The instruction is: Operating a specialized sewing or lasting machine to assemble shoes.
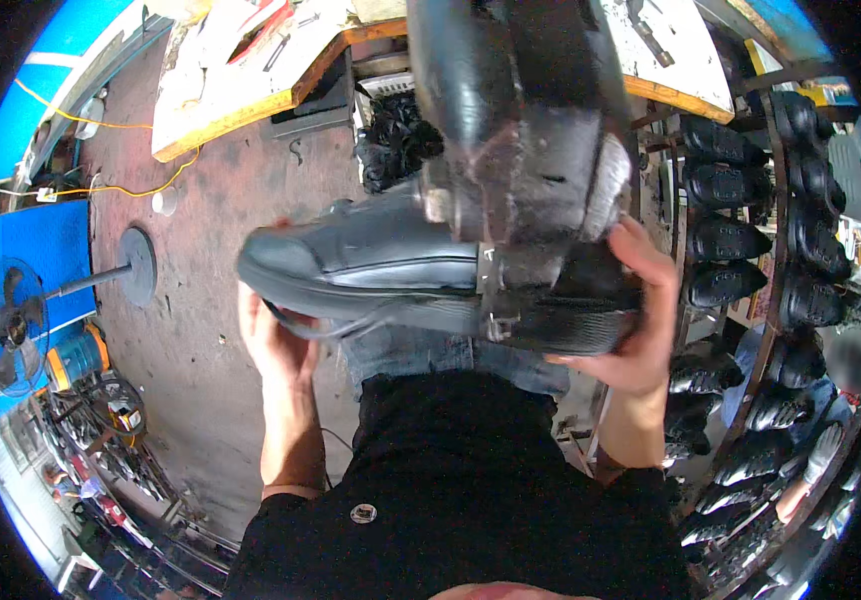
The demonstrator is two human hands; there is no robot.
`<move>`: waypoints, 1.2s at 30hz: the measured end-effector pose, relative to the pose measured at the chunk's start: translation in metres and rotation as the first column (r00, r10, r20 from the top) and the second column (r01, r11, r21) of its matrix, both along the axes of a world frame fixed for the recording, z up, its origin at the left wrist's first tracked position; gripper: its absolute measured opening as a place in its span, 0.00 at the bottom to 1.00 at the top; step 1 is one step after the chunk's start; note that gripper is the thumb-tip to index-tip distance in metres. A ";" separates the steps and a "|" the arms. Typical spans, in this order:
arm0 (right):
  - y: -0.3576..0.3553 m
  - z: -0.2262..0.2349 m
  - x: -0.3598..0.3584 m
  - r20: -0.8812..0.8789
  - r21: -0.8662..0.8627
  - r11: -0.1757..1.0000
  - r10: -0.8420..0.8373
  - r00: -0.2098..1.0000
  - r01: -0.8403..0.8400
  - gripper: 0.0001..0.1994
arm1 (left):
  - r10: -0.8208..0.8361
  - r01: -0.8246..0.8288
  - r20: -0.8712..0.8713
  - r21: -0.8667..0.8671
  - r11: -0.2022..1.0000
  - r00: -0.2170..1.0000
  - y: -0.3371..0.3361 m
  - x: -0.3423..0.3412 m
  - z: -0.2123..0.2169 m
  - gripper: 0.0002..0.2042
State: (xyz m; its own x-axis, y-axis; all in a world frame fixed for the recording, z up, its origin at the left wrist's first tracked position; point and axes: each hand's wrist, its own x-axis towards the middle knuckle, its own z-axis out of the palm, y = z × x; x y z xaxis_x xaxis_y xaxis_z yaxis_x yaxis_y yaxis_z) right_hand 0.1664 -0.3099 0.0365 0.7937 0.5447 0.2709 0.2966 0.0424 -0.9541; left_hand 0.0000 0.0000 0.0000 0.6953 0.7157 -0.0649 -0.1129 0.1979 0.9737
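Black leather shoe (370, 262) lies crosswise, toe left; left hand (275, 345) cups toe, right hand (640, 320) grips heel, fingers closed.

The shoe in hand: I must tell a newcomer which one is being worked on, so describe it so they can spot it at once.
Start at the dark machine at top centre. Directly below it, a black leather shoe lies sideways, gripped by the left hand at the toe and the right hand at the heel. Unlike the racked shoes at right, it is held.
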 end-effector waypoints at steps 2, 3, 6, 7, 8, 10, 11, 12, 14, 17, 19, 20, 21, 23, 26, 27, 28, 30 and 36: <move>0.008 -0.003 -0.004 -0.030 -0.024 1.000 -0.018 0.999 0.017 0.45 | -0.007 -0.004 0.047 0.218 0.976 0.999 -0.005 0.012 0.012 0.34; 0.017 -0.005 -0.006 -0.033 -0.017 0.999 -0.034 0.999 0.034 0.45 | 0.026 -0.067 0.107 0.399 0.914 0.994 0.001 0.013 0.017 0.35; 0.039 -0.003 -0.007 0.010 -0.065 0.997 0.033 0.999 -0.033 0.44 | 0.030 -0.136 0.154 0.746 0.652 0.988 -0.002 0.015 0.048 0.39; 0.040 -0.005 -0.008 0.014 -0.073 0.997 0.030 0.999 -0.029 0.44 | 0.028 -0.137 0.158 0.740 0.658 0.987 -0.008 0.019 0.059 0.39; 0.040 -0.007 -0.007 0.050 -0.107 0.994 0.042 0.998 -0.037 0.45 | -0.143 0.167 -0.111 0.859 0.485 0.983 -0.015 0.025 0.074 0.40; 0.043 -0.002 -0.005 0.080 -0.125 0.990 0.075 0.994 -0.065 0.45 | -0.261 0.515 -0.467 0.842 0.159 0.845 -0.031 0.037 0.092 0.43; 0.044 0.007 -0.004 0.104 -0.205 0.977 0.086 0.991 -0.063 0.45 | -0.286 0.570 -0.529 0.818 0.078 0.799 -0.038 0.046 0.092 0.44; 0.043 0.014 -0.004 0.125 -0.287 0.957 0.084 0.989 -0.045 0.46 | -0.335 0.629 -0.575 0.773 0.076 0.747 -0.045 0.057 0.092 0.45; 0.044 0.027 -0.005 0.155 -0.329 0.944 0.074 0.985 -0.019 0.46 | -0.389 0.702 -0.632 0.709 0.057 0.670 -0.056 0.073 0.099 0.45; 0.045 0.043 -0.004 0.173 -0.407 0.913 0.052 0.984 0.023 0.46 | -0.524 0.713 -0.549 0.680 0.174 0.651 -0.053 0.082 0.074 0.43; 0.046 0.049 -0.005 0.152 -0.442 0.896 0.044 0.987 0.028 0.46 | -0.529 0.689 -0.476 0.639 0.342 0.703 -0.056 0.082 0.065 0.37; 0.047 0.051 -0.005 0.146 -0.442 0.897 0.041 0.989 0.028 0.46 | -0.532 0.685 -0.460 0.622 0.379 0.711 -0.056 0.084 0.064 0.37; 0.046 0.052 -0.005 0.141 -0.443 0.896 0.038 0.989 0.029 0.46 | -0.536 0.680 -0.441 0.604 0.417 0.720 -0.056 0.086 0.063 0.36; 0.041 0.043 -0.002 0.150 -0.452 0.892 0.077 0.986 -0.001 0.52 | -0.524 0.660 -0.420 0.597 0.456 0.741 -0.054 0.076 0.045 0.35; 0.026 0.007 -0.009 0.126 -0.228 0.974 0.029 0.992 0.000 0.61 | -0.600 0.659 -0.273 0.275 0.700 0.752 -0.061 0.071 0.040 0.35; 0.025 -0.015 -0.014 0.128 -0.227 0.974 0.024 0.991 0.005 0.61 | -0.603 0.661 -0.272 0.278 0.697 0.750 -0.066 0.072 0.038 0.35; 0.026 -0.036 -0.020 0.058 -0.168 0.985 -0.037 0.998 0.047 0.61 | -0.618 0.650 -0.203 0.224 0.726 0.760 -0.068 0.072 0.035 0.38; 0.023 -0.080 -0.033 -0.021 -0.110 0.990 -0.096 0.995 0.093 0.60 | -0.622 0.632 -0.112 0.159 0.759 0.775 -0.073 0.070 0.026 0.42; 0.015 -0.091 -0.039 -0.182 -0.286 0.950 0.078 0.980 -0.128 0.57 | -0.565 0.563 0.013 0.069 0.824 0.825 -0.080 0.041 0.008 0.31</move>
State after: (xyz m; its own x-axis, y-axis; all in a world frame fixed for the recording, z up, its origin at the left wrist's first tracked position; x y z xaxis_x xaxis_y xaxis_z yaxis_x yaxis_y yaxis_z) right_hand 0.1276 -0.2950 -0.0547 0.7490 0.6611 -0.0451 0.1417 -0.2262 -0.9637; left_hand 0.0408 -0.0803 0.0084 0.9798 0.1999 -0.0064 -0.0300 0.1784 0.9835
